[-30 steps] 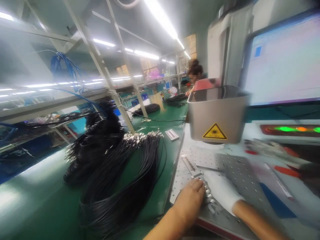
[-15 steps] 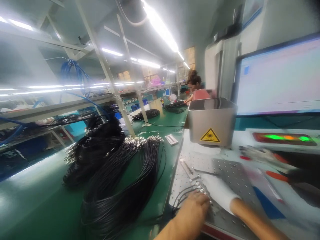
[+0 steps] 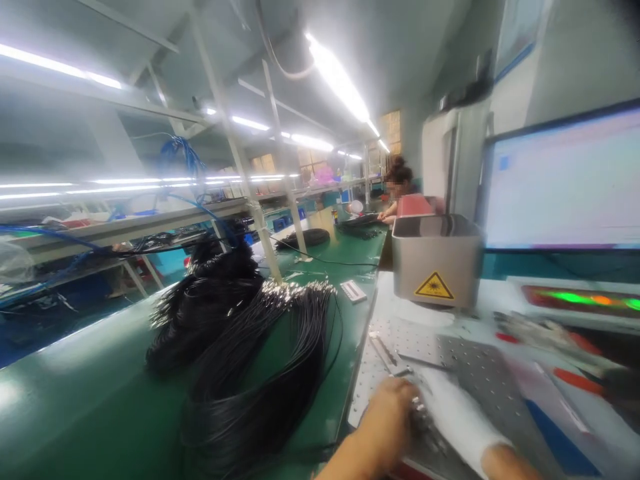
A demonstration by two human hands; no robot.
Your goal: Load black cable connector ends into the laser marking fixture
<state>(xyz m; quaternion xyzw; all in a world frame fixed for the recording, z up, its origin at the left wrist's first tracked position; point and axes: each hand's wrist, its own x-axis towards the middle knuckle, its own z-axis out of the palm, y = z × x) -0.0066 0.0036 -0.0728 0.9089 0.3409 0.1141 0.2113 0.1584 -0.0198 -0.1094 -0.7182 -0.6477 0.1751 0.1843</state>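
My bare left hand point(image 3: 389, 420) is curled closed at the near edge of the perforated metal plate point(image 3: 480, 373). Metal cable ends point(image 3: 425, 423) show at its fingers, and the black cables they belong to are mostly hidden by the hand. Beside it, my right hand point(image 3: 460, 417) wears a white glove and reaches in from the lower right. Its fingertips lie close to the metal ends, but blur hides whether they grip anything. Just beyond both hands, a slotted metal fixture strip point(image 3: 384, 353) lies on the plate.
Black cable bundles point(image 3: 260, 400) lie on the green table point(image 3: 110, 413) at left. A metal machine head point(image 3: 437, 263) with a laser warning label stands ahead. A monitor point(image 3: 565, 180) and orange-handled tool point(image 3: 577, 380) are at right. Another person point(image 3: 400, 187) sits farther back.
My left hand has drawn the cables off the fixture area, closing round them. My gloved hand has shifted nearer to me. The whole view has moved slightly down and right.
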